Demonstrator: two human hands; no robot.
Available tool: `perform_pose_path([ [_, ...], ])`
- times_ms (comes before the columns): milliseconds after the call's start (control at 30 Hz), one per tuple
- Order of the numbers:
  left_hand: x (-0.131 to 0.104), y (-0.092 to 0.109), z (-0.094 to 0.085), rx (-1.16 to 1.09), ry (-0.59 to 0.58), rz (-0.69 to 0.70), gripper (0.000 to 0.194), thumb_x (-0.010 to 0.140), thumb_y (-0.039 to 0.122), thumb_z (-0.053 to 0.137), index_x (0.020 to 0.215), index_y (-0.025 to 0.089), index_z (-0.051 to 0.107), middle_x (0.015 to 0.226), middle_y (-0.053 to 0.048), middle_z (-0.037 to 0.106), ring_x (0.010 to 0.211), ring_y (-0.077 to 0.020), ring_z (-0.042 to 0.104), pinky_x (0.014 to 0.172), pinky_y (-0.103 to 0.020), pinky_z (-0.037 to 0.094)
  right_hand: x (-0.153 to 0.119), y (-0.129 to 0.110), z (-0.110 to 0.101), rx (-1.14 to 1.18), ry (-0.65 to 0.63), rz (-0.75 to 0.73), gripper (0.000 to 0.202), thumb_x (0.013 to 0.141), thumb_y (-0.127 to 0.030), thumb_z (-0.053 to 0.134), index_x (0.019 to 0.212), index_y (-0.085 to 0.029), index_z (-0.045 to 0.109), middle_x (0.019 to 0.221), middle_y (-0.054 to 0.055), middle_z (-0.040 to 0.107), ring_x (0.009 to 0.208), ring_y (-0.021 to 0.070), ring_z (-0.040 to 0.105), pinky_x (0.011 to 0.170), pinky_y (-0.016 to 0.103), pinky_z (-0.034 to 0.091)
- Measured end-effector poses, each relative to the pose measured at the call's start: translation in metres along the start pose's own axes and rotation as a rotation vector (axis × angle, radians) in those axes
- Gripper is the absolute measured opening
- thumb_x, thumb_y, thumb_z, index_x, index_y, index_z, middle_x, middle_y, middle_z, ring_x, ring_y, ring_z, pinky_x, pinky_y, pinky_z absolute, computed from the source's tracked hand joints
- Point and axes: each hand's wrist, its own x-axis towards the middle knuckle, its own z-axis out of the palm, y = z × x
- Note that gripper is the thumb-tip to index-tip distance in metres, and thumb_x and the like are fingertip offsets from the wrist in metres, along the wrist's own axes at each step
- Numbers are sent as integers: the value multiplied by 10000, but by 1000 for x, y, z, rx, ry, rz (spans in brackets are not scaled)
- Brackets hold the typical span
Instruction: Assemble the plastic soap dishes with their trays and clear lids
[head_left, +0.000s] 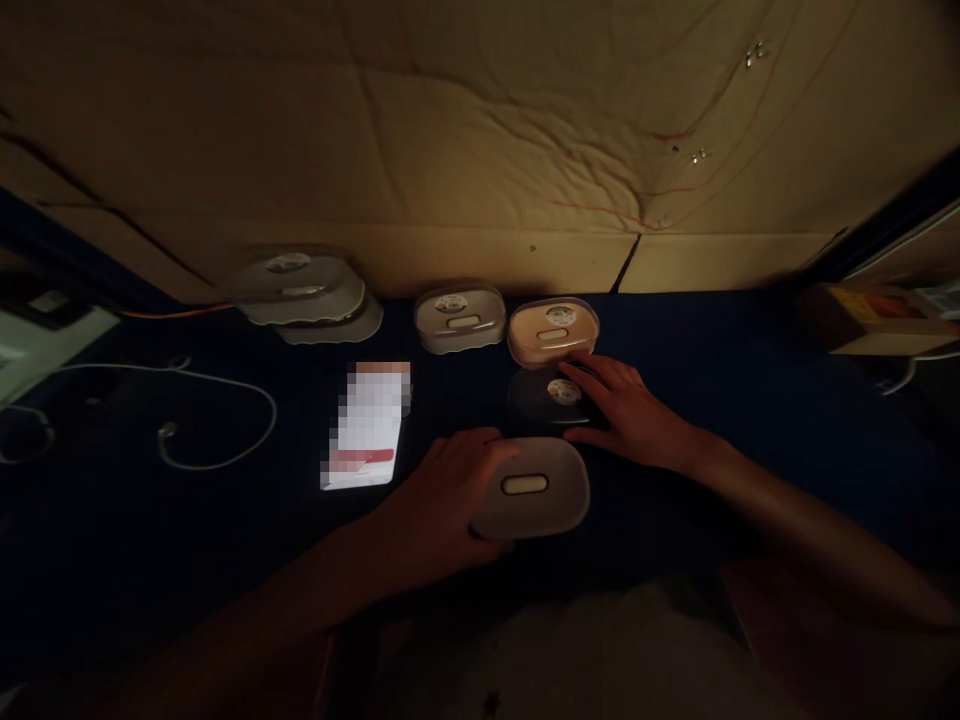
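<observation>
The left hand (442, 490) has its grip closed around the left end of a pale rounded case (534, 488) on the dark bench (750, 400), the case's long axis running left to right. Just beyond that pale case lies a dark case (551, 393) with a round sticker, and the right hand (626, 410) rests on it with loosely spread fingers, not clamped, so the right is the nearer hand. Further beyond the pale case stand a peach case (553, 330), a grey case (459, 318) and a stack of lids (304, 295), while a lit phone (367, 425) lies to its left; no label writing can be read.

left hand (442, 490) gripping white case (534, 488) — right hand (626, 412) apart
</observation>
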Motion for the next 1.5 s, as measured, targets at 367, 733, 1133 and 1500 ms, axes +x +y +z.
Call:
perform_pose_path([
  [367, 10, 2, 9, -58, 120, 14, 841, 695, 406, 861, 1431, 285, 470, 1342, -131, 609, 1212, -385, 608, 995, -576, 492, -13, -52, -11, 220, -194, -339, 960, 960, -512, 734, 1702, -226, 195, 1637, 169, 487, 1510, 348, 445, 1198, 560, 445],
  [733, 5, -4, 13, -126, 142, -4, 981, 725, 395, 896, 1535, 268, 358, 1510, -165, 539, 1351, -395, 551, 1083, -598, 485, -14, -52, -14, 125, -151, -362, 630, 1038, -471, 623, 1575, -175, 474, 1569, 173, 563, 1459, 353, 513, 1167, 558, 499],
  [1133, 3, -7, 9, -106, 80, -14, 1156, 791, 415, 890, 1675, 368, 146, 1634, -169, 422, 1457, -411, 483, 1156, -632, 451, -12, -37, -41, 172, -227, -195, 581, 976, -514, 704, 1470, -231, 587, 1495, 136, 618, 1354, 321, 617, 1100, 483, 561],
  [1500, -2, 7, 5, 307, 184, 415, 388, 982, 301, 688, 1361, 274, 611, 1407, -160, 575, 1253, -341, 585, 1023, -529, 475, -14, -28, -49, 167, -208, -144, 586, 953, -489, 740, 1467, -249, 592, 1512, 126, 597, 1376, 339, 598, 1088, 494, 564],
])
